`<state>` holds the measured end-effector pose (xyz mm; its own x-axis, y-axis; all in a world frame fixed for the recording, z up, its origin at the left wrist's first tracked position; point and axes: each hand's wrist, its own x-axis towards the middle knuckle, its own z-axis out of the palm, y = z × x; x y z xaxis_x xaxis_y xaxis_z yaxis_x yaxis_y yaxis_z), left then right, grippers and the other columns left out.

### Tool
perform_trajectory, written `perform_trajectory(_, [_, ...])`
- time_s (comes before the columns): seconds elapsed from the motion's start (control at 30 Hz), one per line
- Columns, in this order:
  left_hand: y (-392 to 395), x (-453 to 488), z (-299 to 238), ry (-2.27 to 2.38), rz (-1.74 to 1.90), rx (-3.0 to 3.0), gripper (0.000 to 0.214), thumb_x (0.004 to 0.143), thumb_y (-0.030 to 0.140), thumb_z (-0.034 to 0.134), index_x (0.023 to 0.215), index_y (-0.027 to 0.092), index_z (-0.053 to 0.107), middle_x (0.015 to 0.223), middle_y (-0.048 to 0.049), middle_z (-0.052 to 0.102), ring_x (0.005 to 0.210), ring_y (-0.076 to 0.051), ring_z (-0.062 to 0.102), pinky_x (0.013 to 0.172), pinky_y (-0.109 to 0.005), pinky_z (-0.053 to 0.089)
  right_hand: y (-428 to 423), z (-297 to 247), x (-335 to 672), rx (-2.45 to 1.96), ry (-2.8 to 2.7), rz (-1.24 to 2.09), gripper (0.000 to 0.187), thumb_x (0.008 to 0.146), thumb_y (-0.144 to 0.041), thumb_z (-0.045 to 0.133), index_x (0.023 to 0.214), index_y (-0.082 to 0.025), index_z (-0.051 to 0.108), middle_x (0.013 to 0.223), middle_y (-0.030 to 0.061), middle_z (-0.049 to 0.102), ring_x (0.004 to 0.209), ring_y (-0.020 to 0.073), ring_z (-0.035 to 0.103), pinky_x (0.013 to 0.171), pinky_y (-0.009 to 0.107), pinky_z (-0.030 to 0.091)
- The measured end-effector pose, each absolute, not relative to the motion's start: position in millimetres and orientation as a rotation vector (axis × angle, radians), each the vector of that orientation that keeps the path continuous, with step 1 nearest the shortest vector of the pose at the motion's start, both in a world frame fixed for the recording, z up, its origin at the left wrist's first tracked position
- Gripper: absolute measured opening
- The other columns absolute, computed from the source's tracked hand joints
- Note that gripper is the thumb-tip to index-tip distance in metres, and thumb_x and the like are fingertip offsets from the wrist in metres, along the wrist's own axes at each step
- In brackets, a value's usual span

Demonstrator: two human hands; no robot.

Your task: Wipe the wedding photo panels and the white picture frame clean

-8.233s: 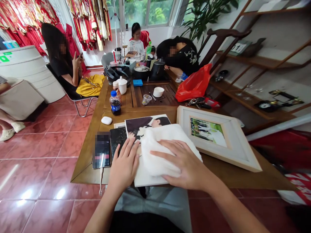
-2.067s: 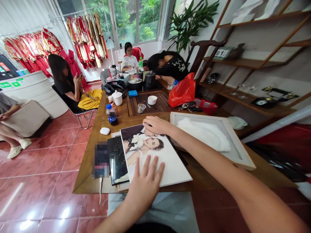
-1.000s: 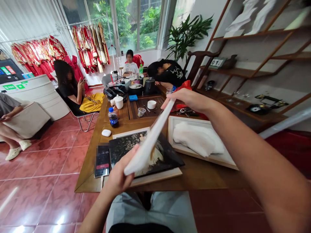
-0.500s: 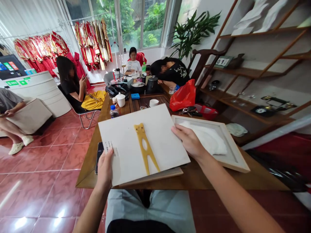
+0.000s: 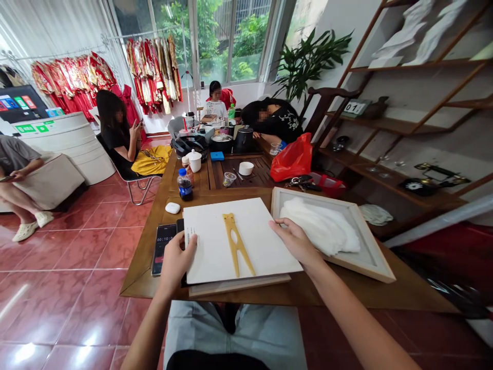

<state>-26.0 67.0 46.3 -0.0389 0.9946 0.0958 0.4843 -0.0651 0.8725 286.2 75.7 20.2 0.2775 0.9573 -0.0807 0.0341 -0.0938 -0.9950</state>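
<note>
Pinching opposite edges, left hand (image 5: 177, 261) and right hand (image 5: 295, 239) were part-closed on the white board (image 5: 208, 244) over the counter (image 5: 141, 281), probably to keep it level, its yellow stand (image 5: 230, 227) flat on top

The person's left hand (image 5: 177, 259) and right hand (image 5: 296, 240) are presenting bare. The left forearm (image 5: 148, 324) and right forearm (image 5: 358, 321) are likewise showing uncovered, each broadening away from the wrist; any sleeves are falling outside the view. The person is wearing pale grey trousers (image 5: 198, 329) with a slight bluish cast, in a loose cut; the cloth is creasing softly along both legs. A black garment (image 5: 215, 361) is showing above them, its lower edge forming a smooth curve.
</note>
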Motion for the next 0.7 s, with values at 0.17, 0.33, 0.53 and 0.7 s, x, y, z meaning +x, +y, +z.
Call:
perform_trajectory(0.17, [64.5, -24.1, 44.3, 1.682, 0.973, 1.717, 0.037, 0.09, 0.049, 0.058, 0.092, 0.017, 0.076, 0.074, -0.0024, 0.071, 0.065, -0.018, 0.06, 0.061, -0.026, 0.041, 82.7, 7.6, 291.4, -1.46, -1.055, 0.938, 0.061, 0.058, -0.074, 0.079, 0.086, -0.023, 0.063, 0.072, 0.0054, 0.073, 0.063, 0.0236, 0.067, 0.054, 0.033, 0.05])
perform_trajectory(0.33, [64.2, -22.0, 40.1, 1.795, 0.996, 1.813, 0.031, 0.091, 0.043, 0.057, 0.077, 0.019, 0.069, 0.068, 0.0, 0.056, 0.068, -0.017, 0.053, 0.066, -0.027, 0.037, 87.3, -3.1, 294.7, -1.484, -1.13, 0.745, 0.058, 0.06, -0.071, 0.079, 0.084, -0.019, 0.071, 0.087, 0.009, 0.074, 0.081, 0.0252, 0.067, 0.069, 0.035, 0.053])
perform_trajectory(0.53, [63.9, -17.5, 37.1, 1.849, 0.997, 1.848, 0.026, 0.093, 0.04, 0.057, 0.084, 0.019, 0.068, 0.07, 0.0009, 0.05, 0.071, -0.018, 0.053, 0.071, -0.028, 0.041, 89.9, -13.2, 296.8, -1.494, -1.198, 0.595, 0.054, 0.067, -0.069, 0.075, 0.085, -0.018, 0.073, 0.088, 0.0101, 0.072, 0.077, 0.0239, 0.065, 0.066, 0.035, 0.052])
perform_trajectory(0.7, [63.1, -14.3, 34.8, 1.863, 0.998, 1.848, 0.027, 0.095, 0.036, 0.056, 0.107, 0.016, 0.07, 0.076, -0.0007, 0.052, 0.077, -0.02, 0.056, 0.077, -0.03, 0.045, 92.1, -18.4, 296.9, -1.469, -1.26, 0.492, 0.052, 0.071, -0.069, 0.072, 0.084, -0.019, 0.072, 0.079, 0.007, 0.066, 0.066, 0.0197, 0.058, 0.065, 0.037, 0.051])
